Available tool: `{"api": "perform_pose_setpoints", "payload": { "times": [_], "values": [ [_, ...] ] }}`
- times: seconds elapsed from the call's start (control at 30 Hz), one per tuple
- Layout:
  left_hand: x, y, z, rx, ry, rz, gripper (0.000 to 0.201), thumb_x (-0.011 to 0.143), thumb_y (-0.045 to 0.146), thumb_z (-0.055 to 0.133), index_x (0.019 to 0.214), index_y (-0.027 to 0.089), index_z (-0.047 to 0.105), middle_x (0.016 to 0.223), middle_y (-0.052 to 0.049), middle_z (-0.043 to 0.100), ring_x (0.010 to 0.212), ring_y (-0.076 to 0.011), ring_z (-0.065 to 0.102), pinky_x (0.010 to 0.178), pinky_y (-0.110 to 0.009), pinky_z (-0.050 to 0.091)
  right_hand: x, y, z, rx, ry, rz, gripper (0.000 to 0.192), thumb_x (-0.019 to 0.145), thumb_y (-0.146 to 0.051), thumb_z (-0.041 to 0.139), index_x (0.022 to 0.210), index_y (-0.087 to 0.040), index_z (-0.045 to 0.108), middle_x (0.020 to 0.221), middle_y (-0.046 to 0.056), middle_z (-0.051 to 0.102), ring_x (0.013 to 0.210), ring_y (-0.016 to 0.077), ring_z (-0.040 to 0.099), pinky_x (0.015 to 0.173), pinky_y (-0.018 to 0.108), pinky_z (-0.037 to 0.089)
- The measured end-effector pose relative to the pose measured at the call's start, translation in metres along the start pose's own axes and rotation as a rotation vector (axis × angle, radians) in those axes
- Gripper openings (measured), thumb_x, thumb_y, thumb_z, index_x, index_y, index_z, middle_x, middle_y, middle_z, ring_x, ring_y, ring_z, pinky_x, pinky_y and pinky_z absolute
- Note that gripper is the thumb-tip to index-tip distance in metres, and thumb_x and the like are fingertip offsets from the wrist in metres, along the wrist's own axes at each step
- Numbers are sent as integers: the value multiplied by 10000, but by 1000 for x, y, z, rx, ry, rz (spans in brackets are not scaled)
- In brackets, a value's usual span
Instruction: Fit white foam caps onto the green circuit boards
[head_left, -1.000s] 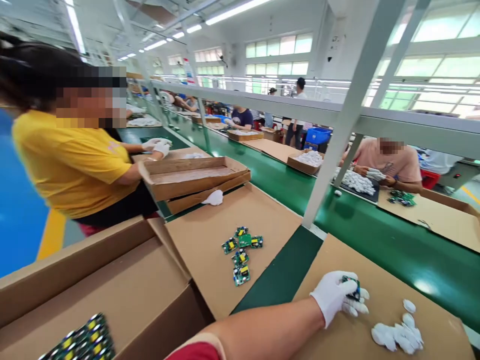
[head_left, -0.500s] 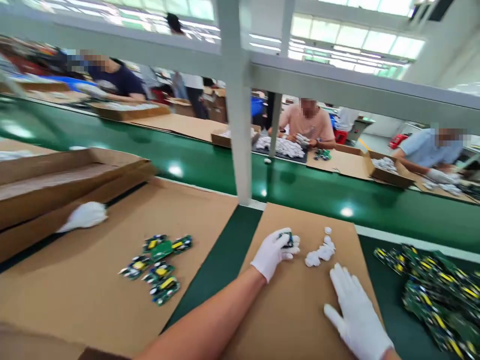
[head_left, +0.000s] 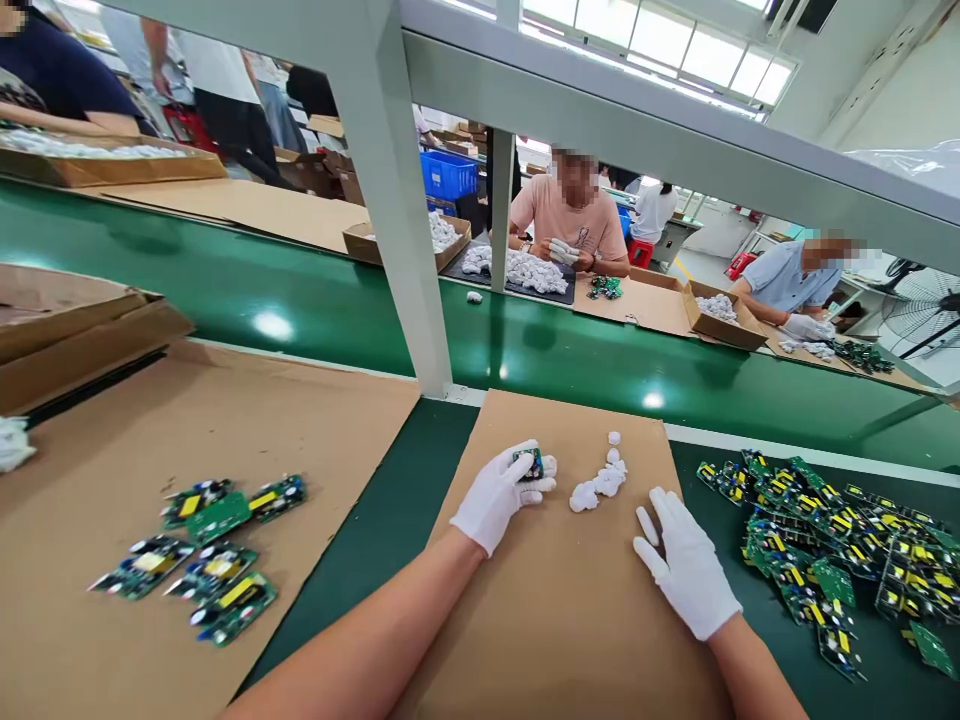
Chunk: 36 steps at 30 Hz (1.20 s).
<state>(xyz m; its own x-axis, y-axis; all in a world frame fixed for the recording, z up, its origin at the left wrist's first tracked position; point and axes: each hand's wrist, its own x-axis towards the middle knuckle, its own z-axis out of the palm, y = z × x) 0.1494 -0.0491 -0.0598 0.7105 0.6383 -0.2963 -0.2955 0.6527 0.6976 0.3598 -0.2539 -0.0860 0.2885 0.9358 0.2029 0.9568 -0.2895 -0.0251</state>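
My left hand (head_left: 501,492), in a white glove, is closed around a small green circuit board (head_left: 529,464) above the cardboard sheet (head_left: 555,600). Part of the board is hidden by the thumb and fingers. To its right, several small white pieces (head_left: 600,484) lie in a short curved line on the cardboard. My right hand (head_left: 686,560), gloved too, is spread with its fingers apart near the cardboard's right edge and holds nothing. Beyond it a big heap of green circuit boards with yellow parts (head_left: 825,530) covers the dark green surface.
Several more circuit boards (head_left: 221,520) lie on the left cardboard. An open cardboard box (head_left: 90,345) stands at the far left. A grey metal post (head_left: 409,220) rises behind the cardboard. Across the green conveyor (head_left: 337,310), people sit handling white pieces.
The view has swung, so the scene sits further left and the right-hand heap shows more fully. My left hand still holds the board; my right hand remains spread.
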Motion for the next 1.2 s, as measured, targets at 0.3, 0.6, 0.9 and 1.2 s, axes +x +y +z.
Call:
{"api": "perform_pose_setpoints", "payload": {
  "times": [0.3,0.6,0.9,1.2],
  "values": [
    [-20,-4,16,-65,-125,-166,403,767,312,638,1124,168,518,1203,-165,574,889,-220,652,619,-230,459,30,-48,-37,697,38,234,389,867,-372,512,1226,-223,527,778,25,678,678,163,620,635,280,510],
    [-22,-9,17,2,-183,-175,364,739,331,673,1052,182,562,1111,-117,612,869,-193,650,727,-266,450,53,-104,-37,1038,95,88,199,855,-309,538,991,-202,637,913,63,702,800,181,654,717,314,545],
    [-26,-20,18,324,-208,46,356,767,339,623,1079,169,611,1041,-79,625,930,-207,580,799,-319,465,44,-95,-20,677,236,-27,183,835,-212,534,984,-208,639,883,60,712,699,159,651,615,278,545],
    [-31,-18,23,349,-218,20,446,750,356,631,1147,160,577,1056,-97,636,910,-214,583,800,-339,479,50,-99,-18,486,304,-135,193,848,-229,504,957,-221,663,775,42,682,638,147,598,610,269,498]
  ]
}}
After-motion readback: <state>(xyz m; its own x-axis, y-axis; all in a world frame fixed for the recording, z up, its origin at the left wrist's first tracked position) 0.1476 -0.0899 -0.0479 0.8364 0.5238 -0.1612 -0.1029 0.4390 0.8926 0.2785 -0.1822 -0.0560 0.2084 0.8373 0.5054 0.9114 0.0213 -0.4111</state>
